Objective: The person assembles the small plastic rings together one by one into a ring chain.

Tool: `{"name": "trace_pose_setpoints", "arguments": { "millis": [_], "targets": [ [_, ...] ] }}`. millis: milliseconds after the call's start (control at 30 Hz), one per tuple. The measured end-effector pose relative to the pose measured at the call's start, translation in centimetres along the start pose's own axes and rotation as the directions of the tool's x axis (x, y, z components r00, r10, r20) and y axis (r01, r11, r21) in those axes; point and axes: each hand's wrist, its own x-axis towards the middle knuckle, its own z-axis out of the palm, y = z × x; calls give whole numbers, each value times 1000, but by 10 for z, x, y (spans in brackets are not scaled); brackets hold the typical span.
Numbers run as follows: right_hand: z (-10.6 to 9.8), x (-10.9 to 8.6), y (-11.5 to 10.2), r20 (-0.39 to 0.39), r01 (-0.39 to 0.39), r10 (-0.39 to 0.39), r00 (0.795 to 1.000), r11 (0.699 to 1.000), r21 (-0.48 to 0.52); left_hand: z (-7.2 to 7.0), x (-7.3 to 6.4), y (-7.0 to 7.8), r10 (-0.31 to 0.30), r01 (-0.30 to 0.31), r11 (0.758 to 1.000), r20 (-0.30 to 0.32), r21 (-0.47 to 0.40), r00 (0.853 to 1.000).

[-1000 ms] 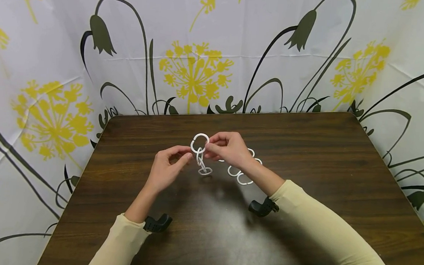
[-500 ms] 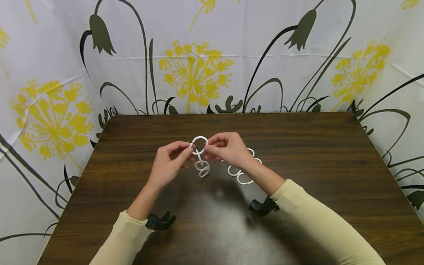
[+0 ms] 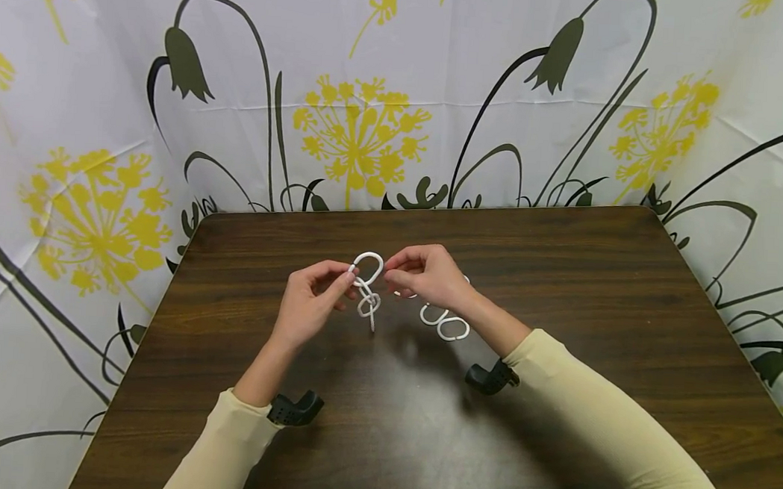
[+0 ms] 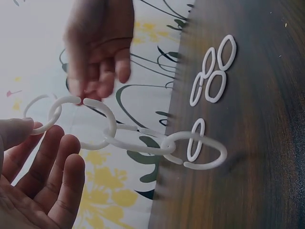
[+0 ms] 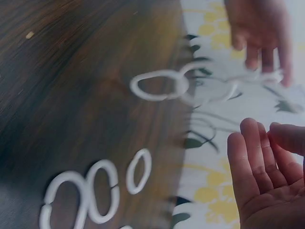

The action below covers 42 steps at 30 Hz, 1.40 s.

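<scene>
My left hand (image 3: 307,303) pinches a white split ring (image 3: 368,255) between thumb and index finger at the upper end of a short chain. More white rings (image 4: 136,145) hang linked below it, over the table. In the left wrist view, the pinched ring passes through the neighbouring one beside the latter's gap. My right hand (image 3: 433,277) is just right of the chain, its fingers loosely bent, with nothing in its grasp. In the right wrist view its thumb lies close to the fingers (image 5: 257,162), apart from the chain.
Several loose white rings (image 3: 453,339) lie on the dark wooden table (image 3: 564,285), partly beneath the right forearm. A flower-print cloth (image 3: 443,68) hangs behind the table's far edge. Black wrist devices (image 3: 294,409) project below both wrists.
The left hand has taken hold of the upper ring at its left side. My right hand has let go of that ring and drawn slightly right. The hanging links have swung and turned.
</scene>
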Motion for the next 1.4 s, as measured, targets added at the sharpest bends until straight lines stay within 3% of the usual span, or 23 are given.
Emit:
{"name": "trace_pose_setpoints", "arguments": {
  "millis": [100,167,300,433,733,1000,1133,1400],
  "targets": [
    [-5,2,11,-29,5,-9,1000,994,-109,-1,0,0,-11,11,1000,0,-2,1000],
    [-9,3,21,-44,19,-29,999,975,-224,-1,0,-1,-12,12,1000,1,-6,1000],
    [-13,4,43,-57,38,-73,996,883,-468,-2,-2,-2,-20,20,1000,-3,4,1000],
    [-13,6,62,-55,54,-111,992,785,-617,-2,-2,-3,-15,15,1000,-3,1,1000],
    [-5,14,91,16,101,-145,989,604,-791,-2,-4,-3,3,-3,1000,22,10,1000],
    [1,21,97,-19,69,-183,983,464,-883,-2,-3,-3,-2,2,1000,22,6,1000],
    [5,24,98,-60,25,-187,981,421,-907,-1,-2,-2,-10,10,1000,29,5,1000],
    [8,24,99,-89,-16,-162,983,408,-913,1,-7,24,-10,10,1000,39,12,999]
  ]
}}
